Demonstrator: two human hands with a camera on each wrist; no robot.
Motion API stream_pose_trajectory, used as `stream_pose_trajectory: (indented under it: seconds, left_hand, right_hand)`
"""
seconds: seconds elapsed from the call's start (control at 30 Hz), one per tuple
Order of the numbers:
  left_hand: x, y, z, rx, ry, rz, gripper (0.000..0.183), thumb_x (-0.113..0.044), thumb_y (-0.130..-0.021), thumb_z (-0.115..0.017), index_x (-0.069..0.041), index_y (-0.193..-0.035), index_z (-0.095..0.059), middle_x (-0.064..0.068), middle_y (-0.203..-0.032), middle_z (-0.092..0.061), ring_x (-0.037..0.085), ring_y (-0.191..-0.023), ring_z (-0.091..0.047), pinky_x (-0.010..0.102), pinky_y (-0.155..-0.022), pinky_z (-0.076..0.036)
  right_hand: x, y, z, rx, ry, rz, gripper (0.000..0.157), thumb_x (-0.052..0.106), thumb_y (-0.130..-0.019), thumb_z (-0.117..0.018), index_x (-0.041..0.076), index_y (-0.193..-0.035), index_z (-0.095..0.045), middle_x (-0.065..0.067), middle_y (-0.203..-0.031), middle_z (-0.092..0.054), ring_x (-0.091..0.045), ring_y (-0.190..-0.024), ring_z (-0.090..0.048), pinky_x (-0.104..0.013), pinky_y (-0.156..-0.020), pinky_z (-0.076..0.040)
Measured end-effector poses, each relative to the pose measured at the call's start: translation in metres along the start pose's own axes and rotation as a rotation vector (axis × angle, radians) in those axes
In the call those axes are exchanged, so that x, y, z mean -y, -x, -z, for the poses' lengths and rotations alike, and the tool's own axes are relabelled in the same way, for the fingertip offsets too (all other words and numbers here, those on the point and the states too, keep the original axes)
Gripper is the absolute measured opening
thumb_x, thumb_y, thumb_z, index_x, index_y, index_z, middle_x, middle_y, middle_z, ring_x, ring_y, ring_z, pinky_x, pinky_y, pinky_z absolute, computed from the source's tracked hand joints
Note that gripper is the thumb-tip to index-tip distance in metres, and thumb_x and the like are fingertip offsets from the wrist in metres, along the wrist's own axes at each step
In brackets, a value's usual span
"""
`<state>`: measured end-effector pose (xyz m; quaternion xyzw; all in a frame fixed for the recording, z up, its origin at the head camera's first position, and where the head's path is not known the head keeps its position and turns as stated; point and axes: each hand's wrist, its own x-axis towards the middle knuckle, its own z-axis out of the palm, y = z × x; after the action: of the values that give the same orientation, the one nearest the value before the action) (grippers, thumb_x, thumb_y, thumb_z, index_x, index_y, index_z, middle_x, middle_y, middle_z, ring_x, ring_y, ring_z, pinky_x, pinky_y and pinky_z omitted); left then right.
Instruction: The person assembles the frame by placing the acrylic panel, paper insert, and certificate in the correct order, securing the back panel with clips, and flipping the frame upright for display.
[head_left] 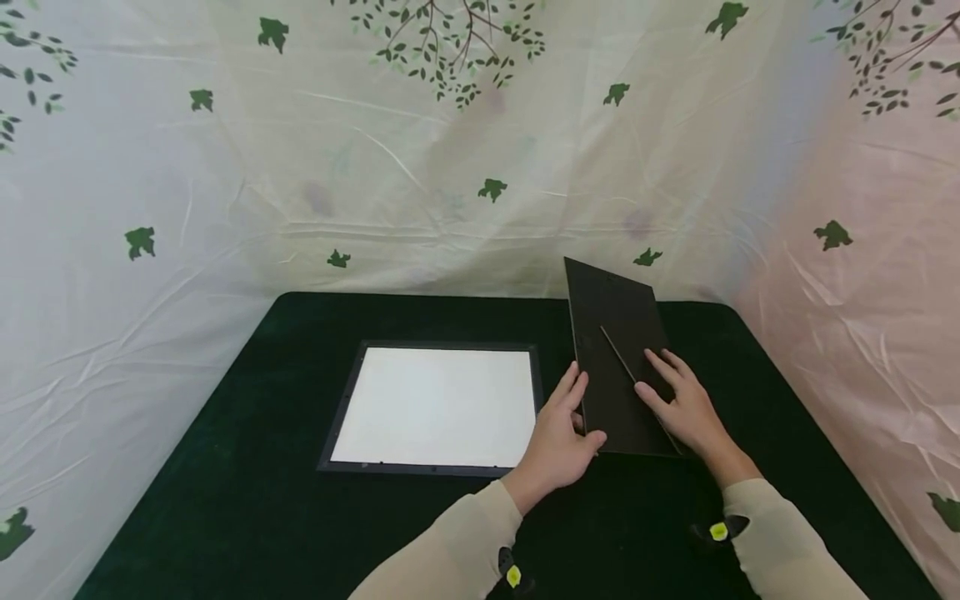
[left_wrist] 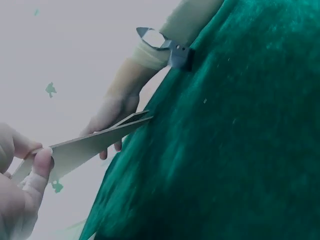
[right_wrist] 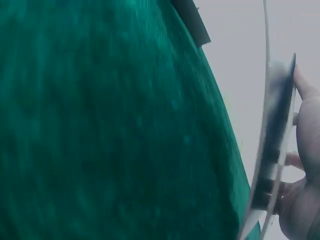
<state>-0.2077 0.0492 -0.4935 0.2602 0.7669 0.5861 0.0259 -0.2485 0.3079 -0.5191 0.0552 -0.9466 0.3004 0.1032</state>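
Observation:
My left hand [head_left: 558, 437] grips the left edge of a black picture-frame backing board [head_left: 611, 333], which stands tilted above the table. Close up in the left wrist view, thumb and fingers [left_wrist: 44, 162] pinch its thin edge. A narrow stand flap [head_left: 621, 357] angles out from the board's face. My right hand [head_left: 686, 408] touches this flap with spread, fairly straight fingers, the thumb at its edge. In the right wrist view the flap [right_wrist: 286, 120] stands a little apart from the board. Left of both hands, a dark-bordered picture frame [head_left: 536, 375] with a white middle lies flat.
A dark green cloth [head_left: 225, 467] covers the table. Pale curtains with leaf and bird prints [head_left: 420, 192] hang behind and along both sides. The board's upper end reaches in front of the back curtain. Each wrist wears a strapped device [head_left: 726, 529].

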Motion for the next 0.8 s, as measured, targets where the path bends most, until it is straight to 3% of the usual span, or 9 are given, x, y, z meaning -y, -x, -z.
stream_pose_trajectory:
  seconds: [0.07, 0.1, 0.17, 0.23, 0.3, 0.33, 0.5, 0.8]
  left_hand:
    - [0.000, 0.001, 0.008, -0.002, -0.066, -0.010, 0.075, -0.006, -0.090, -0.066, -0.012, -0.153, -0.025, -0.014, -0.159, -0.006, 0.003, -0.075, -0.055, 0.018, -0.064, -0.051]
    - [0.000, 0.002, 0.013, -0.005, -0.094, -0.009, 0.074, -0.006, -0.091, -0.065, -0.012, -0.153, -0.025, -0.014, -0.160, -0.005, 0.004, -0.085, -0.058, 0.018, -0.066, -0.051]
    - [0.001, 0.003, 0.023, -0.010, -0.158, -0.009, 0.073, -0.007, -0.093, -0.062, -0.012, -0.153, -0.023, -0.012, -0.160, -0.002, 0.008, -0.111, -0.055, 0.020, -0.082, -0.051]
    - [0.002, 0.005, 0.032, -0.017, -0.214, -0.012, 0.072, -0.007, -0.093, -0.060, -0.012, -0.154, -0.022, -0.008, -0.161, 0.001, 0.013, -0.135, -0.037, 0.026, -0.098, -0.044]
    - [0.004, 0.006, 0.040, -0.019, -0.260, -0.019, 0.072, -0.006, -0.094, -0.059, -0.011, -0.154, -0.021, -0.004, -0.161, 0.002, 0.016, -0.146, -0.012, 0.033, -0.109, -0.032]
    - [0.005, 0.006, 0.044, -0.020, -0.282, -0.031, 0.072, -0.006, -0.093, -0.059, -0.010, -0.154, -0.021, -0.001, -0.162, 0.002, 0.018, -0.146, -0.012, 0.036, -0.111, -0.028]
    - [0.011, 0.004, 0.064, -0.050, -0.397, -0.069, 0.072, -0.012, -0.091, -0.065, -0.009, -0.152, -0.028, 0.003, -0.162, -0.002, 0.023, -0.145, -0.019, 0.040, -0.109, -0.032]
    - [0.024, -0.006, 0.094, -0.195, -0.557, -0.159, 0.077, -0.029, -0.083, -0.076, -0.009, -0.147, -0.039, 0.000, -0.161, -0.009, 0.022, -0.134, -0.041, 0.036, -0.099, -0.045]
  right_hand:
    - [0.006, 0.000, -0.003, -0.035, -0.020, 0.034, 0.069, 0.047, -0.095, -0.055, 0.024, -0.153, -0.027, -0.023, -0.156, -0.015, -0.054, -0.135, -0.020, -0.074, -0.095, -0.022]
    - [0.009, -0.001, -0.004, -0.054, -0.031, 0.053, 0.068, 0.045, -0.095, -0.056, 0.023, -0.153, -0.029, -0.022, -0.156, -0.016, -0.053, -0.135, -0.022, -0.073, -0.095, -0.023]
    - [0.016, -0.001, -0.007, -0.095, -0.052, 0.082, 0.066, 0.042, -0.094, -0.060, 0.023, -0.151, -0.033, -0.020, -0.156, -0.019, -0.051, -0.135, -0.024, -0.072, -0.096, -0.025]
    - [0.023, -0.003, -0.011, -0.143, -0.070, 0.114, 0.064, 0.038, -0.093, -0.063, 0.022, -0.149, -0.037, -0.018, -0.155, -0.022, -0.048, -0.135, -0.026, -0.071, -0.096, -0.027]
    - [0.029, -0.005, -0.014, -0.184, -0.081, 0.132, 0.063, 0.036, -0.092, -0.066, 0.021, -0.147, -0.042, -0.016, -0.154, -0.025, -0.046, -0.136, -0.028, -0.069, -0.097, -0.028]
    - [0.032, -0.006, -0.016, -0.200, -0.088, 0.141, 0.062, 0.035, -0.091, -0.067, 0.020, -0.146, -0.044, -0.015, -0.154, -0.026, -0.045, -0.136, -0.028, -0.069, -0.097, -0.028]
    - [0.049, -0.010, -0.026, -0.267, -0.104, 0.170, 0.059, 0.031, -0.086, -0.073, 0.020, -0.141, -0.052, -0.014, -0.153, -0.029, -0.044, -0.135, -0.028, -0.068, -0.098, -0.027]
    - [0.087, -0.022, -0.045, -0.349, -0.135, 0.179, 0.054, 0.028, -0.083, -0.077, 0.017, -0.133, -0.060, -0.009, -0.154, -0.027, -0.040, -0.137, -0.020, -0.067, -0.101, -0.024]
